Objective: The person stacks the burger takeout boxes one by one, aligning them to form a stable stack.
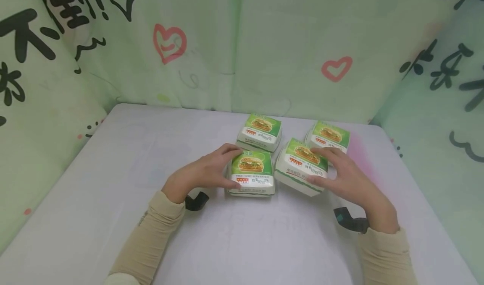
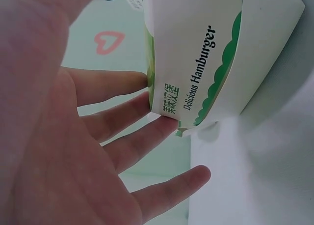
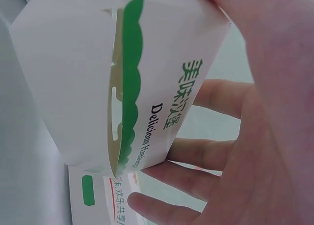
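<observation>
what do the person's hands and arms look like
The left hand and right hand are bare. The left sleeve and right sleeve are beige and wrinkled, the left with a dark marking too small to read. A curved black piece shows at each wrist, the right one bearing a teal patch.

The left box [image 2: 208, 53], at the left fingers [image 2: 147, 136], says "美味汉堡 Delicious Hamburger" — the right box [image 3: 152, 72], at the right fingers [image 3: 206, 154], says the same. Beyond them, another box [image 3: 98, 200] reads "欢乐共享"; far left of the fingers, the wall [image 1: 49, 125] shows "不".
</observation>
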`<control>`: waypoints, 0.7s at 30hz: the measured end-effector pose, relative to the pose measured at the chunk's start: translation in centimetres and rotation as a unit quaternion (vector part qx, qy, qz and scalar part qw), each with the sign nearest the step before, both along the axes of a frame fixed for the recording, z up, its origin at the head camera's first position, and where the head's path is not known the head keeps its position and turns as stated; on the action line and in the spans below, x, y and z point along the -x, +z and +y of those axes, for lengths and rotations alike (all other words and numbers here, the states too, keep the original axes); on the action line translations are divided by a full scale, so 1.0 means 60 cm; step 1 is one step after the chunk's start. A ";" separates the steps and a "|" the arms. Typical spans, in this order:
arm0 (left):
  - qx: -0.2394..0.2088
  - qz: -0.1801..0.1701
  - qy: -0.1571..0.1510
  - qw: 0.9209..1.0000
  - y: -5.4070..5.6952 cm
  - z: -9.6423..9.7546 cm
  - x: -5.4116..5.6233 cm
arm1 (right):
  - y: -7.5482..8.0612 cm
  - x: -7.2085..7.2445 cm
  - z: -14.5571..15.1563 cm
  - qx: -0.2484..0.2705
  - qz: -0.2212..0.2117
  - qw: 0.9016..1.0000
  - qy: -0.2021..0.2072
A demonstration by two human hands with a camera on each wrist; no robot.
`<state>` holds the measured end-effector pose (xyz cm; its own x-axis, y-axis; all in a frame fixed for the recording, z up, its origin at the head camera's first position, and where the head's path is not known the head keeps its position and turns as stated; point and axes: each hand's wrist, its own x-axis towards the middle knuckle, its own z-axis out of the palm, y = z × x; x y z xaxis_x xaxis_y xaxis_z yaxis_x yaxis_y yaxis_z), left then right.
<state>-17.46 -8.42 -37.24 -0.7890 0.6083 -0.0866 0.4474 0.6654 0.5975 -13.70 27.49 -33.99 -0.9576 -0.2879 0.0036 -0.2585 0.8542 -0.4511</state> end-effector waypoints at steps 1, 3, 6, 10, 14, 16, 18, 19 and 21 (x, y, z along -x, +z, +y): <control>0.001 0.001 0.000 1.000 0.000 0.000 0.000 | 0.000 0.000 0.000 0.000 -0.001 1.000 -0.001; 0.001 0.003 -0.001 1.000 0.000 0.001 0.000 | 0.000 -0.001 -0.001 -0.002 -0.001 1.000 -0.002; 0.001 0.005 0.000 1.000 0.002 0.001 -0.001 | 0.000 -0.002 0.000 -0.006 -0.004 1.000 -0.004; 0.001 0.002 0.002 1.000 0.004 0.001 -0.004 | -0.002 -0.002 0.000 -0.007 0.000 1.000 0.000; 0.003 -0.003 0.003 1.000 0.005 0.002 -0.006 | -0.007 -0.001 0.002 -0.002 0.009 1.000 0.008; 0.005 0.000 0.002 1.000 0.004 0.002 -0.006 | -0.009 -0.001 0.002 0.000 0.012 1.000 0.012; 0.005 0.004 0.001 1.000 0.002 0.001 -0.007 | -0.010 -0.002 0.002 0.002 0.014 1.000 0.014; 0.006 0.006 0.000 1.000 0.001 0.001 -0.007 | -0.011 -0.003 0.002 0.003 0.014 1.000 0.014; 0.009 0.009 0.000 1.000 0.000 0.001 -0.007 | -0.012 -0.003 0.001 0.004 0.014 1.000 0.013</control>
